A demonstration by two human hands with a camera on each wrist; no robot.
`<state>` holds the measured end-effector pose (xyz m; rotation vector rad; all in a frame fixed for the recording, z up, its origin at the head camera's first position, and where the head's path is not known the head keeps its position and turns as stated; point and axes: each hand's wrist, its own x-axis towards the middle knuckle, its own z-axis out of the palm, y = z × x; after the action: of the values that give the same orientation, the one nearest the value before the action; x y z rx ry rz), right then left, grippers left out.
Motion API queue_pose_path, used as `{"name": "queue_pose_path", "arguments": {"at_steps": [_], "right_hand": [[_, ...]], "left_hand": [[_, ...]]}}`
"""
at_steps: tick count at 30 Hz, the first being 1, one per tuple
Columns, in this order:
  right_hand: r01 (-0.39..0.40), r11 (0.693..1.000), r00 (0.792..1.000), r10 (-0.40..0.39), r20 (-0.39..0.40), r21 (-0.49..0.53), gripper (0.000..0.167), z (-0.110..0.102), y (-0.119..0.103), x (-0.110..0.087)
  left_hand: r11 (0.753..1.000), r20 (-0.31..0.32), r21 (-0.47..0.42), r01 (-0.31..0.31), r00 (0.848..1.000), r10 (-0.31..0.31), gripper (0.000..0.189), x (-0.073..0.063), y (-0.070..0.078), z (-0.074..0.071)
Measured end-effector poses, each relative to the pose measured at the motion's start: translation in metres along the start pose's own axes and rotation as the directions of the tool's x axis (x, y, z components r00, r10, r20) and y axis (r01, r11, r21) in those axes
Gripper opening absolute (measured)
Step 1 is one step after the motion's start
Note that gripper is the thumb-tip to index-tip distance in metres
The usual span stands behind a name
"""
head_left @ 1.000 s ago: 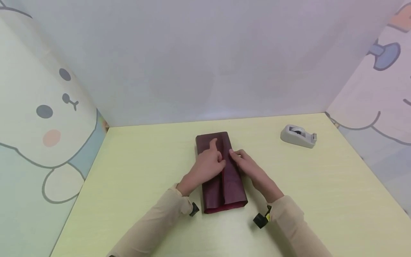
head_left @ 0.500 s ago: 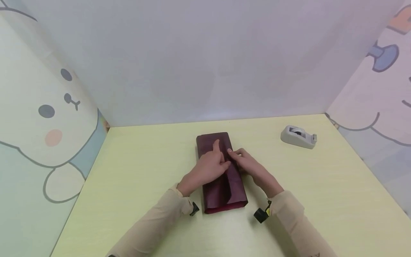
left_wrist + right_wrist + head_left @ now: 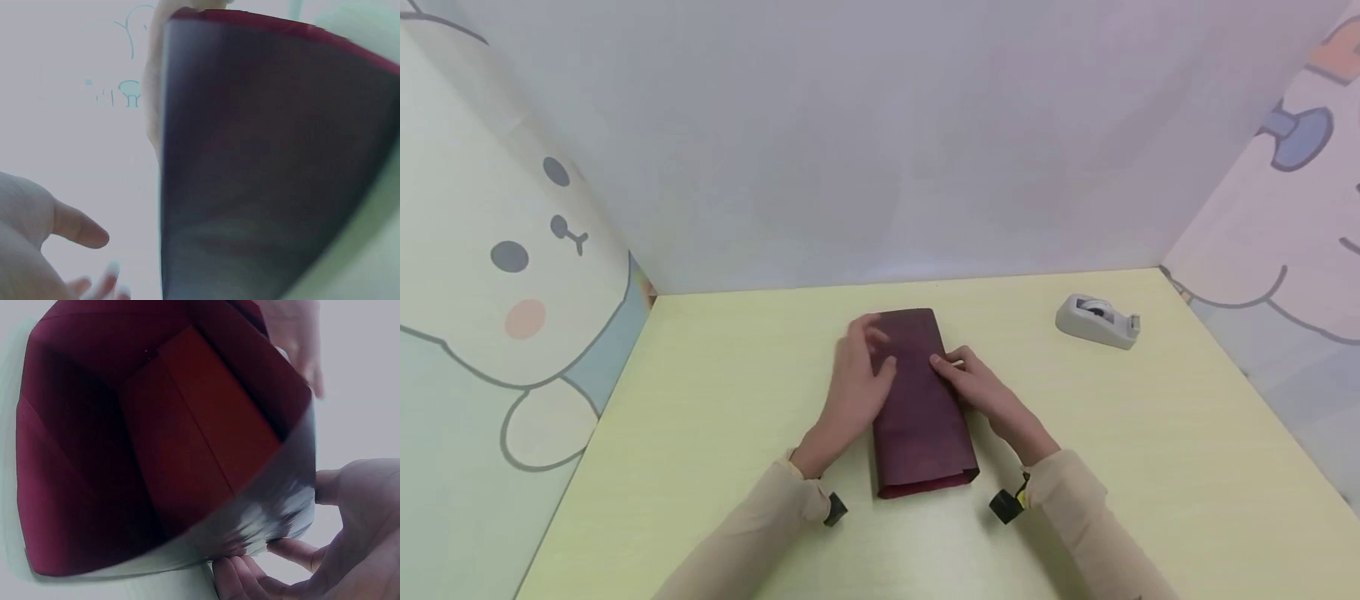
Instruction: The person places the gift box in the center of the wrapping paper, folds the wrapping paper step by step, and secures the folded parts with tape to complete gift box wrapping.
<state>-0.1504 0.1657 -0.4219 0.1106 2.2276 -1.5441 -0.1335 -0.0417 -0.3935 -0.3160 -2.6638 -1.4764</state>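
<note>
A long parcel in dark maroon wrapping paper (image 3: 917, 425) lies on the table, its near end open and showing a red lining. Inside this open end, the right wrist view reveals a reddish-brown box (image 3: 200, 431). My right hand (image 3: 985, 396) pinches the paper along the right edge, thumb on top and fingers down the side. My left hand (image 3: 853, 387) is at the parcel's upper left edge, fingers loosely bent and thumb over the top. In the left wrist view the left hand (image 3: 28, 228) appears beside the parcel, gripping nothing; whether it touches the paper I cannot tell.
A grey tape dispenser (image 3: 1097, 321) stands at the back right of the pale yellow table (image 3: 722, 358). Behind the table rises a plain white wall (image 3: 880, 150), with cartoon-printed panels at both sides.
The top flap of paper has moved right from the parcel's middle to its right edge, where my right thumb lies. My left hand has moved off the top to the left edge.
</note>
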Motion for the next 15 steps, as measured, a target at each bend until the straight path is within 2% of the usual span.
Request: {"name": "queue_pose_path", "arguments": {"at_steps": [1, 2, 3, 6, 9, 12, 15], "right_hand": [[0.003, 1.0, 1.0, -0.003, -0.004, -0.001, 0.05, 0.001, 0.0, 0.0], [0.012, 1.0, 1.0, -0.012, -0.003, -0.009, 0.05, 0.002, -0.001, -0.001], [0.022, 1.0, 1.0, -0.022, -0.004, -0.016, 0.05, 0.003, -0.001, -0.001], [0.073, 0.996, 0.997, -0.073, 0.004, -0.06, 0.051, 0.009, 0.0, -0.003], [0.117, 0.985, 0.993, -0.12, -0.01, -0.126, 0.049, 0.016, 0.002, -0.001], [0.16, 0.966, 0.983, -0.175, -0.055, -0.202, 0.046, 0.023, 0.001, 0.002], [0.169, 0.949, 0.975, -0.201, -0.098, -0.267, 0.042, 0.028, -0.001, 0.0]], "left_hand": [[0.999, -0.034, -0.009, 0.031, 0.999, -0.031, 0.065, -0.003, -0.004, 0.0], [0.997, -0.04, -0.014, 0.073, 0.996, -0.074, 0.069, -0.005, -0.008, 0.0], [0.992, -0.026, -0.031, 0.118, 0.993, -0.119, 0.075, -0.008, -0.013, 0.001], [0.97, 0.079, -0.072, 0.233, 0.971, -0.227, 0.087, -0.013, -0.026, 0.009], [0.959, 0.123, -0.111, 0.261, 0.961, -0.247, 0.092, -0.015, -0.031, 0.014], [0.957, 0.111, -0.132, 0.258, 0.963, -0.244, 0.094, -0.015, -0.031, 0.016], [0.958, 0.112, -0.134, 0.252, 0.965, -0.238, 0.095, -0.015, -0.031, 0.016]]}}
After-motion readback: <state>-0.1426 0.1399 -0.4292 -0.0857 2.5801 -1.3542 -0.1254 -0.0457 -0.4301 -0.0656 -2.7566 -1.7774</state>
